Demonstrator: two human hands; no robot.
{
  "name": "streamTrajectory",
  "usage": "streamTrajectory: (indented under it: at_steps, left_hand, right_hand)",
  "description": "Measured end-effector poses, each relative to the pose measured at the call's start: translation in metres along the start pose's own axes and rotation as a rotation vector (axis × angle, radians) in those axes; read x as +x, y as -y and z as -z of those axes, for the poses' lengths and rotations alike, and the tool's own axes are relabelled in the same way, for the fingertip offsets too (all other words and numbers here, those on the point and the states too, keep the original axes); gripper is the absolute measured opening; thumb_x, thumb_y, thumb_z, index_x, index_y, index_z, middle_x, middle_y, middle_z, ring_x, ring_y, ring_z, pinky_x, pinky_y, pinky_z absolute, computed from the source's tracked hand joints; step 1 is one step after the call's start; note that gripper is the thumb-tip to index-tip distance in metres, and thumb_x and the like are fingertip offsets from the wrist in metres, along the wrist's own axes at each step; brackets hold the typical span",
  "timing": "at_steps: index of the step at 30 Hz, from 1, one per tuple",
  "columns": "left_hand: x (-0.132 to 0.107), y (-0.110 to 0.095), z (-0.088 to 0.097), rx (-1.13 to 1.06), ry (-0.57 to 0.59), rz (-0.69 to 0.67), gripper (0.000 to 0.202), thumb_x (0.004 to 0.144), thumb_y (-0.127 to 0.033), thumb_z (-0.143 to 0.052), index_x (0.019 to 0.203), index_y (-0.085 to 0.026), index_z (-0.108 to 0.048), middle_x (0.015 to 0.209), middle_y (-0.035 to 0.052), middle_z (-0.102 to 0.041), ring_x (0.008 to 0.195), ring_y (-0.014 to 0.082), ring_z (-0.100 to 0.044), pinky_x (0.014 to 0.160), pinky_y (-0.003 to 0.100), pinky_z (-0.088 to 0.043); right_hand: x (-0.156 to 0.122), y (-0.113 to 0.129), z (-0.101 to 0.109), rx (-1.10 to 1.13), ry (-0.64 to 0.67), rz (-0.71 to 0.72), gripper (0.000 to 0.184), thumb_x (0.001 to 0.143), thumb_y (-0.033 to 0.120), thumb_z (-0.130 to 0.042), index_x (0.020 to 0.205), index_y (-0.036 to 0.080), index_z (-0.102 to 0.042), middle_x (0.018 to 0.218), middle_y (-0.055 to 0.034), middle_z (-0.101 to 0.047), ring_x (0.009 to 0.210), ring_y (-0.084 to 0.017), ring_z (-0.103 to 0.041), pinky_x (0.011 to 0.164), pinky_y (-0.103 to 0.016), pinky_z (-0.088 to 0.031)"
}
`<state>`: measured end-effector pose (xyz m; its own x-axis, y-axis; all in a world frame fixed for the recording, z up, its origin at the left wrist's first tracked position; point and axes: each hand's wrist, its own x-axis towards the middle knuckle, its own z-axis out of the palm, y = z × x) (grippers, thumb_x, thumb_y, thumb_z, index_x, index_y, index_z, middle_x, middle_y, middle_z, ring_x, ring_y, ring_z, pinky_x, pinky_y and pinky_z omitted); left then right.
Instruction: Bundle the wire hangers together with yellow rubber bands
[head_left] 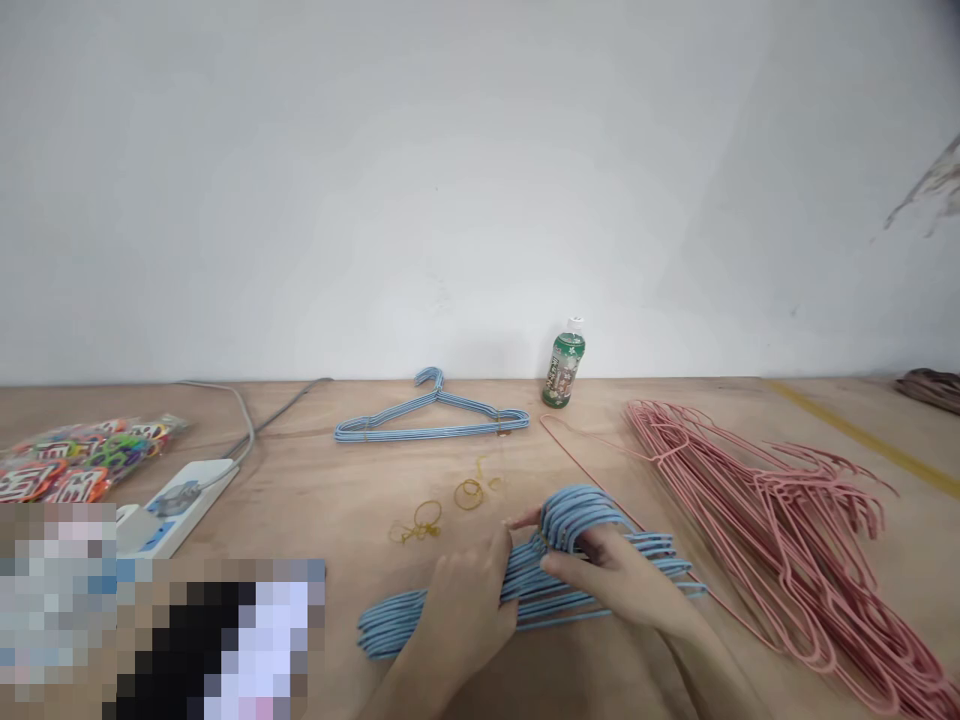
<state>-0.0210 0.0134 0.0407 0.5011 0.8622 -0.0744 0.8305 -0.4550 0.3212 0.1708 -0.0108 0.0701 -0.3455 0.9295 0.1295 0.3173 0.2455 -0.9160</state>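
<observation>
Blue hangers (528, 572), slender and closely stacked, have curved hooks (574, 508) aligned, the grip of the left hand (469, 595) clasping the stack and that of the right hand (615, 575) closed about the hooks.

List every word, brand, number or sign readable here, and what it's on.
No text is legible.
Green bottle: label characters too small and blurred to read.
Colourful packets: bold markings, too blurred to read.
Power strip: no readable marking.
Pixelated patch, lower left: hidden.

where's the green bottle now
In the head view, the green bottle stands right of centre near the wall, between the far blue wire hangers on its left and pink wire hangers on its right.
</observation>
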Motion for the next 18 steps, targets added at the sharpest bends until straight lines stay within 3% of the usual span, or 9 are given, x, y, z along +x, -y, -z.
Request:
streamTrajectory:
  at_steps: [6,9,12,18]
  left_hand:
    - [0.000,-0.003,0.002,0.047,0.013,0.028,0.037,0.069,-0.020,-0.047,0.105,-0.022,-0.052,0.095,0.0068,-0.069,0.087,0.0277,-0.065,0.065,0.034,-0.041]
    - [0.000,-0.003,0.001,0.029,-0.003,0.020,0.033,0.067,-0.021,-0.047,0.099,-0.022,-0.053,0.095,0.0058,-0.070,0.087,0.0270,-0.065,0.064,0.034,-0.040]
    - [0.002,-0.002,-0.001,0.018,-0.013,0.013,0.031,0.066,-0.020,-0.047,0.096,-0.022,-0.054,0.095,0.0052,-0.070,0.087,0.0275,-0.065,0.064,0.034,-0.040]
    - [0.000,-0.001,-0.004,0.029,-0.007,0.009,0.037,0.065,-0.020,-0.046,0.100,-0.022,-0.054,0.093,0.0057,-0.070,0.086,0.0292,-0.065,0.062,0.035,-0.040]
  right_hand:
    - [-0.008,-0.015,-0.001,-0.272,-0.126,-0.015,0.027,0.082,0.045,-0.064,0.098,0.025,-0.071,0.088,-0.0053,-0.071,0.098,-0.028,-0.064,0.100,-0.050,-0.041]
    - [-0.012,-0.018,0.002,-0.061,-0.121,0.048,0.039,0.082,0.048,-0.063,0.112,0.023,-0.067,0.100,-0.0092,-0.071,0.104,-0.027,-0.063,0.102,-0.050,-0.041]
    - [-0.011,-0.016,0.003,0.195,-0.077,0.052,0.038,0.082,0.048,-0.063,0.110,0.022,-0.067,0.111,-0.0111,-0.069,0.112,-0.026,-0.060,0.100,-0.046,-0.044]
    - [-0.008,-0.010,0.006,0.199,-0.096,-0.103,0.041,0.072,0.037,-0.077,0.109,0.023,-0.067,0.116,-0.0075,-0.067,0.106,-0.024,-0.062,0.097,-0.039,-0.047]
